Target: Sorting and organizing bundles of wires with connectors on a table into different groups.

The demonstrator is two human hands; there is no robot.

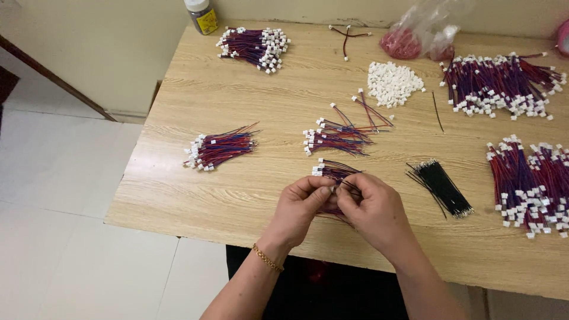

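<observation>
My left hand (300, 207) and my right hand (372, 207) meet over the near middle of a wooden table (237, 195). Both pinch a small bundle of red and blue wires with white connectors (333, 172), which fans out from under the fingers. The fingertips touch at a white connector; the exact grip is hidden. A gold bracelet sits on my left wrist. A bundle of thin black wires (441, 186) lies just right of my right hand.
Piles of red-blue wires with white connectors lie at left (218, 149), centre (341, 135), back (255, 46), back right (501, 86) and right (533, 181). A heap of loose white connectors (392, 84), a plastic bag (418, 32) and a small bottle (201, 15) stand at the back.
</observation>
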